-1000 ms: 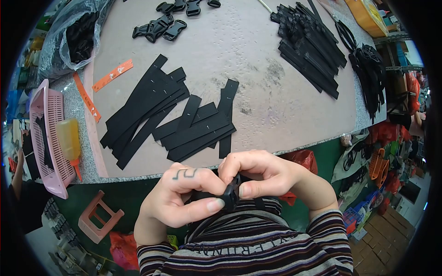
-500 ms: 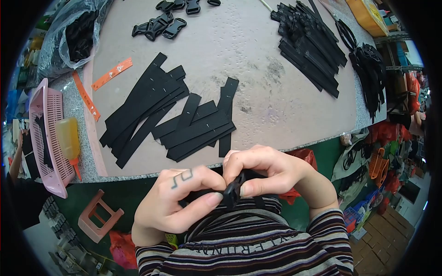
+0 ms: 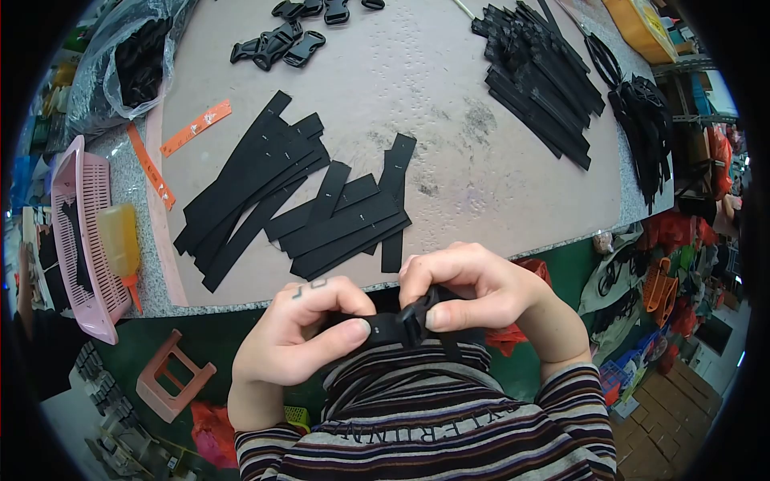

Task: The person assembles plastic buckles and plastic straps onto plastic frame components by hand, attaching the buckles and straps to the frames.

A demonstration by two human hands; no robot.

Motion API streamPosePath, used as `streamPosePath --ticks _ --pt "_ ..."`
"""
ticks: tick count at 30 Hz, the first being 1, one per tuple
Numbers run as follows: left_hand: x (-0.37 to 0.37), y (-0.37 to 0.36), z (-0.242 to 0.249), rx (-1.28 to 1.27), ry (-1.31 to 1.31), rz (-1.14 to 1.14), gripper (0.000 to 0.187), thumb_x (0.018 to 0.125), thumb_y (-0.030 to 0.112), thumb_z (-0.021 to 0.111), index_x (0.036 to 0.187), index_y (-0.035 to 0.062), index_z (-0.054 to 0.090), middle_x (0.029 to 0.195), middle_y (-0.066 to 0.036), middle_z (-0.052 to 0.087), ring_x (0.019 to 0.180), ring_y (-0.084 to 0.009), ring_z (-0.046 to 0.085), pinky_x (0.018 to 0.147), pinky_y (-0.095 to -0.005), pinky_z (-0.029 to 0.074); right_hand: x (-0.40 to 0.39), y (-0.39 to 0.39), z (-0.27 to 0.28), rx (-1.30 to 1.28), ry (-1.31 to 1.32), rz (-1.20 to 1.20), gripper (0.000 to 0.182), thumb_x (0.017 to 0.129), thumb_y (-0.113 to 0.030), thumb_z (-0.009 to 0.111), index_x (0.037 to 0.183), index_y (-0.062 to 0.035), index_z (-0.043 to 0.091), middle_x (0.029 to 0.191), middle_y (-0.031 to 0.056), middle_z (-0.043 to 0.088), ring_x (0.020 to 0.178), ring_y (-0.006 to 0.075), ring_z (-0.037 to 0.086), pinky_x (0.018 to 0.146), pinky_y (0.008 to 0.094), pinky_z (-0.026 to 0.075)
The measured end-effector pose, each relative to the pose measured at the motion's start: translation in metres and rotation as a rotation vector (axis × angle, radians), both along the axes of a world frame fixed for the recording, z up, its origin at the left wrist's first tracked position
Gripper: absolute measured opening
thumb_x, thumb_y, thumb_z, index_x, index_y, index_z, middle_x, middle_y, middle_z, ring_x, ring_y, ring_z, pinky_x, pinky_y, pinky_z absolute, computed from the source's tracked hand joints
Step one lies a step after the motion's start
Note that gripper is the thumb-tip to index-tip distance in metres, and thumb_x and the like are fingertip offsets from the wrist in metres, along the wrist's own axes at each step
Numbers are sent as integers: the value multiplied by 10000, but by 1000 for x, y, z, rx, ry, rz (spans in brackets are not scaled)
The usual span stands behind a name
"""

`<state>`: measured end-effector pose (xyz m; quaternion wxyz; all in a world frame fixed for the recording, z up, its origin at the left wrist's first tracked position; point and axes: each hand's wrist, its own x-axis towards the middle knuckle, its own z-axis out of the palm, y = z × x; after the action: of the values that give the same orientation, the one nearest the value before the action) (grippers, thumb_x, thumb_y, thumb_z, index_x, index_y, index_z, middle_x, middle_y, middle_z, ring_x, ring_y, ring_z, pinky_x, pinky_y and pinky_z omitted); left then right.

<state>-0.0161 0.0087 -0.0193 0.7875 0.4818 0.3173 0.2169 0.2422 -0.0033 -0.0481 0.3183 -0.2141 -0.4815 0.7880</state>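
Note:
Between my two hands, just off the table's near edge, are a black strap [image 3: 383, 329] and a black plastic buckle [image 3: 414, 321]. My left hand [image 3: 309, 330] pinches the strap between thumb and fingers, left of the buckle. At the buckle's right side, my right hand [image 3: 473, 297] grips it with thumb and forefinger. The strap meets the buckle; how far it passes through cannot be made out. Beyond my hands lie overlapping black strips [image 3: 345, 232] and another fanned pile of strips [image 3: 249, 176].
Loose black buckles [image 3: 277, 46] lie at the table's far left, near orange strips [image 3: 196, 128] and a plastic bag [image 3: 120, 72]. A pink basket [image 3: 88, 232] and yellow bottle [image 3: 120, 240] stand left. More black straps [image 3: 537, 80] and scissors [image 3: 601, 60] are right. A stool [image 3: 172, 377] stands below.
My left hand has slid left from the buckle, and more of the strap shows between them. My right hand has shifted slightly up and right. The buckle is turned and a little higher.

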Motion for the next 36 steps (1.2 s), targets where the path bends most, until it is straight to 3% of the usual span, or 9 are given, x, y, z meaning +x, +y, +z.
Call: streamPosePath --ticks 5,6,10,13,16,19,27,33,36 --pt "8 -7 -12 -33 -154 86 93 932 29 641 975 -49 669 872 -61 668 760 -104 596 678 -249 446 -2 -3 -4 -157 115 18 220 984 -174 650 1095 14 629 950 24 635 890 103 569 797 275 465" --pt "7 -10 -12 -187 -245 145 95 929 23 650 993 -42 677 871 -59 669 765 -103 596 676 -249 444 -2 -4 -5 -183 167 -2 220 987 -173 646 1098 16 627 951 21 633 891 103 568 799 273 465" --pt "10 -7 -7 97 -108 98 93 915 29 672 987 -31 682 862 -58 676 747 -83 583 652 -230 428 -5 -5 -4 -72 103 -15 224 978 -185 659 1078 12 625 940 26 637 870 105 571 778 274 464" --pt "9 -4 -4 91 -33 37 90 911 48 688 972 -19 684 843 -40 677 739 -71 574 643 -223 414 -5 -1 0 -40 4 6 225 913 -183 718 999 15 652 914 105 654 853 208 578 783 338 447" --pt "11 -7 -4 164 -43 52 98 906 52 688 981 -10 677 827 -24 676 739 -62 568 631 -223 402 -5 -2 1 -33 -60 15 200 904 -168 720 987 4 661 894 97 650 842 204 580 771 329 447" --pt "17 -10 -4 127 -15 105 101 908 51 675 991 -6 661 836 -25 669 739 -60 565 620 -226 401 -3 -1 -3 121 -70 -33 205 968 -192 664 1040 -1 639 877 35 641 808 111 577 725 276 456" --pt "16 -7 1 110 12 72 95 932 30 621 1000 -34 637 892 -53 646 799 -72 566 707 -226 437 -2 -1 4 -32 -125 -13 188 968 -174 653 1034 2 645 849 22 644 786 89 568 712 267 460" --pt "12 -13 -5 -103 -104 182 274 934 9 596 1202 -23 550 966 -60 629 821 -94 578 769 -254 468 -4 -4 4 -11 -136 -79 173 952 -148 662 1018 12 648 846 25 646 782 82 566 709 259 456" --pt "17 -10 -5 53 -72 181 342 917 26 604 1251 -14 541 1045 -85 606 899 -140 587 857 -308 469 -7 -6 2 -2 -167 -124 170 930 -143 683 993 13 657 825 38 656 738 77 575 667 252 455"
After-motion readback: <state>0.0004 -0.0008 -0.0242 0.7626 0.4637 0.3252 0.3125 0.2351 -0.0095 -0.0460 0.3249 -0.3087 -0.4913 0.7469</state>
